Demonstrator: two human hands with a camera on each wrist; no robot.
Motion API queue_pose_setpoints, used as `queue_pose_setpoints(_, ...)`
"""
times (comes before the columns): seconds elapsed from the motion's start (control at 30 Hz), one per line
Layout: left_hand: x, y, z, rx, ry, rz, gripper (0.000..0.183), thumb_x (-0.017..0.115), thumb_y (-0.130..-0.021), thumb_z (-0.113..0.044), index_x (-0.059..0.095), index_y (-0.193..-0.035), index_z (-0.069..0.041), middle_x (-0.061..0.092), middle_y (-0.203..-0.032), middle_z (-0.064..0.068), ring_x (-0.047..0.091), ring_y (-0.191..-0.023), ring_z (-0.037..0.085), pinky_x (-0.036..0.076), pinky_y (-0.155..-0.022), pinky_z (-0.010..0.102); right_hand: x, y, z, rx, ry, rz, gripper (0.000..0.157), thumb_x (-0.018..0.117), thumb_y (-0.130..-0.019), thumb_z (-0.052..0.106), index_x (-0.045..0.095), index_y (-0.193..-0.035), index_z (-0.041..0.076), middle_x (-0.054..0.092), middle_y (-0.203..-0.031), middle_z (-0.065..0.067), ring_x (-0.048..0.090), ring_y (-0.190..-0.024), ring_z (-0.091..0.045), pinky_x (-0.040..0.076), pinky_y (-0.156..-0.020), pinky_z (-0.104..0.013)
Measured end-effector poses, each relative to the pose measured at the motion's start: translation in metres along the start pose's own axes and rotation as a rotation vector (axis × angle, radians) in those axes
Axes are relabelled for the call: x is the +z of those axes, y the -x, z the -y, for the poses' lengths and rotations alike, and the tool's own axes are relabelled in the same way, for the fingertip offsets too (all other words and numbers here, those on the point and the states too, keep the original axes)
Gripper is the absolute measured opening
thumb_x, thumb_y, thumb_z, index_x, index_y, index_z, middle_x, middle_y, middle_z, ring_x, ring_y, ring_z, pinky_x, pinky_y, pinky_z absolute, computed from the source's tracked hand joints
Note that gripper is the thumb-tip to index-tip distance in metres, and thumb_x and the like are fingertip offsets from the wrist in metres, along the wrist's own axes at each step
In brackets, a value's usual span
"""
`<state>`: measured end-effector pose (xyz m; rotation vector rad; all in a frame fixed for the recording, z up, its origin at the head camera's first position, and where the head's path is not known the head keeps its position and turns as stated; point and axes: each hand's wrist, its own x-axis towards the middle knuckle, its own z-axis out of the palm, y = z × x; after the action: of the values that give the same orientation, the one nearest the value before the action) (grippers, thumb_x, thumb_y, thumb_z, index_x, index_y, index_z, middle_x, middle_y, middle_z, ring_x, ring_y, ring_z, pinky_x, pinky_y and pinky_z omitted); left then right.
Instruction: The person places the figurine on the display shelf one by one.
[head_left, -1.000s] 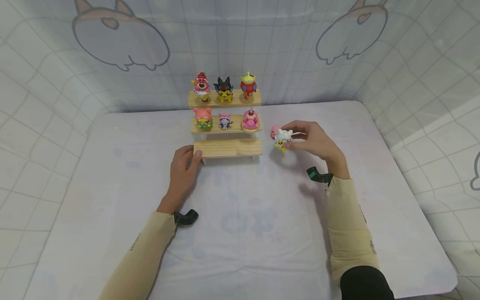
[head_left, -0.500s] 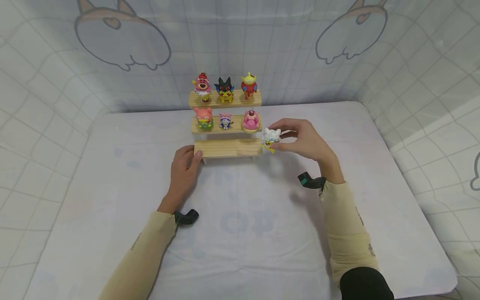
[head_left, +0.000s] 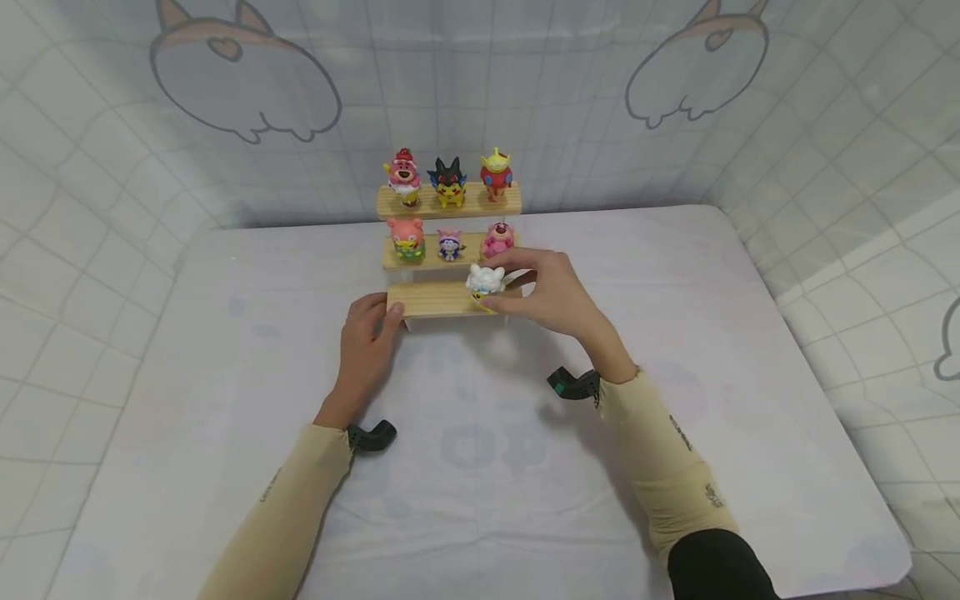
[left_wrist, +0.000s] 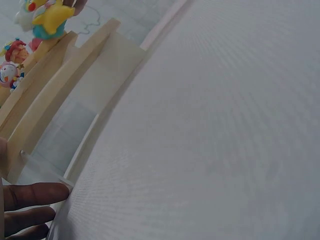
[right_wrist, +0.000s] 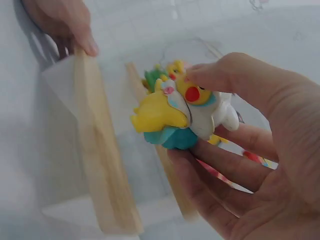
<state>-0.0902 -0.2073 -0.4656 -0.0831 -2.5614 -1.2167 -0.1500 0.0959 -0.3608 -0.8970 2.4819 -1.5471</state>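
A three-step wooden shelf [head_left: 438,298] stands at the middle back of the table. My left hand [head_left: 378,321] holds the left end of its bottom step, thumb on top; its fingers [left_wrist: 32,197] lie by the step's base. My right hand [head_left: 517,287] pinches a white and yellow figurine [head_left: 485,282] just over the right part of the bottom step. In the right wrist view the figurine [right_wrist: 185,117] sits between thumb and fingers [right_wrist: 225,170], above the plank [right_wrist: 102,165]. The left wrist view shows the figurine [left_wrist: 47,17] at the far end of the shelf [left_wrist: 55,95].
Three figurines stand on the top step [head_left: 448,181] and three on the middle step [head_left: 449,243]. The white cloth table [head_left: 487,467] is walled by a tiled backdrop [head_left: 105,208] at the back and sides. Black wrist mounts [head_left: 372,435] sit on both sleeves.
My right hand has carried the figurine left from beside the shelf to over the right part of the bottom step. The left hand has stayed on the step's left end.
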Motion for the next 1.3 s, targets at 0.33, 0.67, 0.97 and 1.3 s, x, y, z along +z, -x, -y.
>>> queue_pose_setpoints(0.33,0.000,0.001,0.000,-0.002,0.015,0.002,0.043,0.054,-0.112,-0.030,0.075,-0.115,0.008,0.063,-0.136,0.022,0.050,-0.137,0.038,0.036,-0.118,0.054,0.032,-0.014,0.012,-0.025,0.059,0.007,0.046,0.092,-0.082,0.027,0.077,-0.124,0.015,0.077,-0.116,0.002,0.070,-0.101,-0.011,0.061,-0.085,-0.030)
queue_pose_setpoints(0.67,0.001,0.002,-0.001,0.009,0.018,0.001,0.042,0.055,-0.112,-0.030,0.075,-0.115,0.006,0.063,-0.136,0.021,0.050,-0.136,0.037,0.036,-0.117,0.054,0.048,-0.023,0.011,-0.064,0.211,0.009,0.044,0.089,-0.085,0.027,0.076,-0.124,0.011,0.078,-0.113,-0.003,0.072,-0.099,-0.015,0.060,-0.084,-0.032)
queue_pose_setpoints(0.97,0.000,0.002,-0.003,0.008,0.019,-0.012,0.041,0.055,-0.112,-0.028,0.076,-0.112,0.006,0.063,-0.136,0.021,0.050,-0.136,0.037,0.036,-0.117,0.053,0.054,-0.025,0.003,-0.079,0.303,0.004,0.044,0.085,-0.086,0.023,0.074,-0.127,0.010,0.078,-0.113,-0.005,0.073,-0.098,-0.017,0.059,-0.086,-0.034)
queue_pose_setpoints(1.3,0.001,0.001,-0.001,0.008,0.014,-0.020,0.040,0.055,-0.111,-0.028,0.076,-0.111,0.006,0.064,-0.135,0.021,0.051,-0.135,0.036,0.037,-0.116,0.054,0.054,-0.020,0.016,-0.104,0.411,-0.006,0.044,0.074,-0.089,0.014,0.072,-0.132,0.009,0.077,-0.116,-0.007,0.070,-0.084,-0.020,0.057,-0.074,-0.030)
